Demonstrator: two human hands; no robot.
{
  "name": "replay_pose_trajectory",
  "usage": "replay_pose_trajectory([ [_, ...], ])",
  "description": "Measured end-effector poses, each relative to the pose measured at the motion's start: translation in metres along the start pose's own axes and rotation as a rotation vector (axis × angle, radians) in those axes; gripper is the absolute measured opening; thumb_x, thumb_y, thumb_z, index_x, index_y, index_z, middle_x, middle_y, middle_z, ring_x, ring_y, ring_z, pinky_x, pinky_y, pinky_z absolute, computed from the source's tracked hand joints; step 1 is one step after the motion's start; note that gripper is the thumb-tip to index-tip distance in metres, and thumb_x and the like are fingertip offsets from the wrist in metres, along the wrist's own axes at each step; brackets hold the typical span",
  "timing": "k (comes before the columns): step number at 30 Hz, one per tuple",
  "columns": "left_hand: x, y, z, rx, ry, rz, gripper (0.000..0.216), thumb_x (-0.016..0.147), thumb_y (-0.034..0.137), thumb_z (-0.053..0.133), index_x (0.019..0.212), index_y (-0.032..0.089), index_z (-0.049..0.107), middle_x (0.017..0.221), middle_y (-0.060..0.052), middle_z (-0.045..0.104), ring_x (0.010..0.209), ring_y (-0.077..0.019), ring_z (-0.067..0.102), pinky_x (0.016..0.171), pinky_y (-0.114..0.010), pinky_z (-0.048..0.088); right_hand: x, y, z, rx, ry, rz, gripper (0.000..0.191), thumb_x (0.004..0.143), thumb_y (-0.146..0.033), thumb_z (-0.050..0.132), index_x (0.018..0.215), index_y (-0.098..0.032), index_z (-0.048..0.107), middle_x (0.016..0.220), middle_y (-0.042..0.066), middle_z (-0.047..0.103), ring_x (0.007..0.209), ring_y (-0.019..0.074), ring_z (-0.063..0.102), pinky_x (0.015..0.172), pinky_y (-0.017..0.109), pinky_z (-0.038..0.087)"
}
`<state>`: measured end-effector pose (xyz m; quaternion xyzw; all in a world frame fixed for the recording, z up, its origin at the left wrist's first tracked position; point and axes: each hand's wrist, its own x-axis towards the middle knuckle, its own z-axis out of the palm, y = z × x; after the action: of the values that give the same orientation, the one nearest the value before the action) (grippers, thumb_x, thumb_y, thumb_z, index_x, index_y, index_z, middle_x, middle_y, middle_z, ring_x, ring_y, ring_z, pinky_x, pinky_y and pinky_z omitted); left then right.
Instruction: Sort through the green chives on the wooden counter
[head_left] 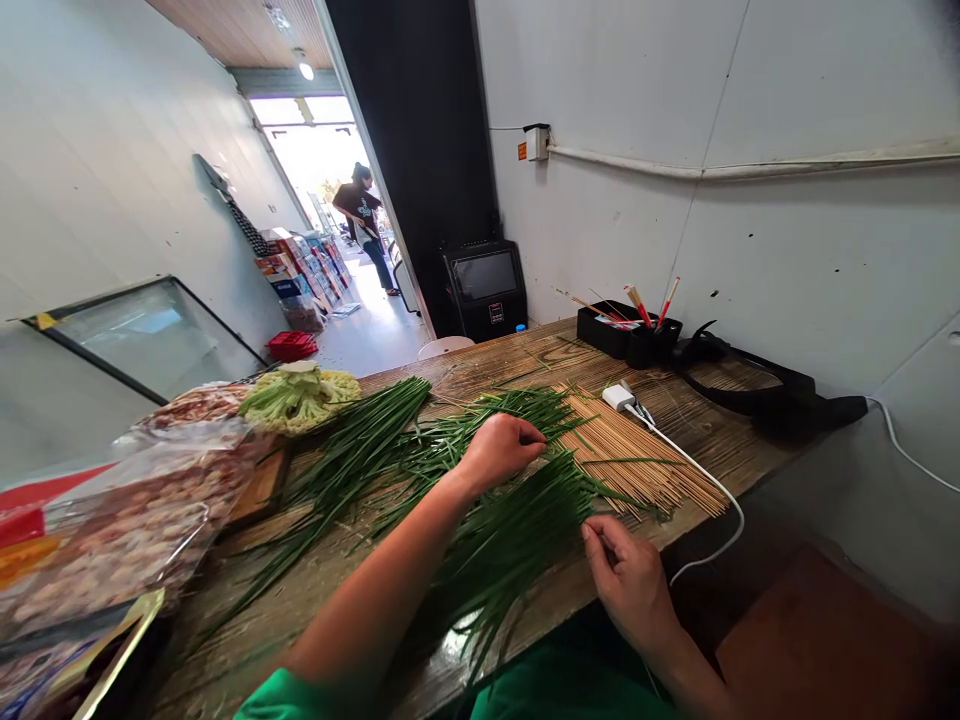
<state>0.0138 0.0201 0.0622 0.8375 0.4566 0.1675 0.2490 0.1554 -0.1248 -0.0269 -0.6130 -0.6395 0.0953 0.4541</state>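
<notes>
Long green chives (390,440) lie spread across a wooden table (525,360). My left hand (501,448) rests on the chives in the middle, fingers curled and pinching into the stalks. My right hand (628,578) is at the table's near edge, fingers pinched on the ends of a few chive stalks beside a pile of bamboo skewers (637,455).
A cauliflower (298,395) and bags of meat (127,510) sit at the left. A white charger and cable (675,450), a black holder with chopsticks (634,335) and a black bag (765,395) lie at the right. A person (364,225) stands in the far doorway.
</notes>
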Motion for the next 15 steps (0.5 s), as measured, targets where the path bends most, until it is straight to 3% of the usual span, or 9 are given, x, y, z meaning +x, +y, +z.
replay_pose_trajectory([
  [15, 0.0009, -0.0025, 0.0019, -0.066, 0.018, -0.003, 0.019, 0.07, 0.026, 0.058, 0.079, 0.016, 0.072, 0.065, 0.002, 0.067, 0.055, -0.0085, 0.054, 0.053, -0.019, 0.038, -0.0005, -0.0004, 0.0005, 0.01, 0.013, 0.013, 0.026, 0.091, -0.03, 0.039, 0.076, -0.019, 0.057, 0.054, -0.003, 0.056, 0.045, 0.0107, 0.053, 0.045, 0.02, 0.039],
])
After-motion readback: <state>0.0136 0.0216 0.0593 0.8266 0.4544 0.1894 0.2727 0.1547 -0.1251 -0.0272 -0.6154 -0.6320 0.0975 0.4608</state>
